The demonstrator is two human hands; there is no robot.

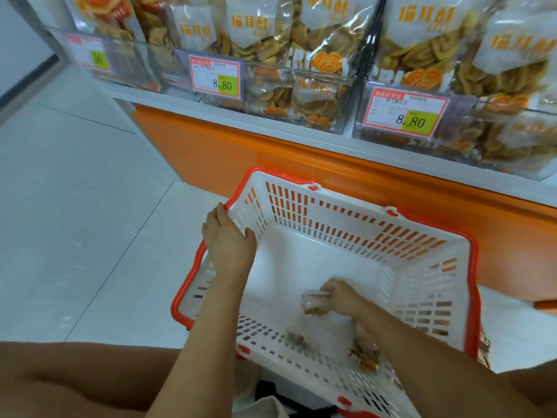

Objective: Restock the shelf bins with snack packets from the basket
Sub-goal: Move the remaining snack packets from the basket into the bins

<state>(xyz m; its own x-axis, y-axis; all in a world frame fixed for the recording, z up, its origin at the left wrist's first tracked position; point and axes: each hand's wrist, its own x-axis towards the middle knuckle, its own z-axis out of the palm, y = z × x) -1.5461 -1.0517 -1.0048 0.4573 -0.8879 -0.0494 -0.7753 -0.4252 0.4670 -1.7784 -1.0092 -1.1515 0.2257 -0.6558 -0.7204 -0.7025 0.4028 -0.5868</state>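
Snack packet (313, 303) inside right grip (340, 297).

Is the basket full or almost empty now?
Almost empty. Most of the basket floor is bare white; only a few small packets lie inside, one held by the right hand.

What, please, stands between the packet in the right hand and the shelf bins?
Only the far wall of the basket, which the right hand must lift the packet over; the bins beyond are open-topped but crowded with bags.

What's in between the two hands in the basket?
Only bare basket floor, between the left hand on the rim and the right hand holding a packet, in the head view.
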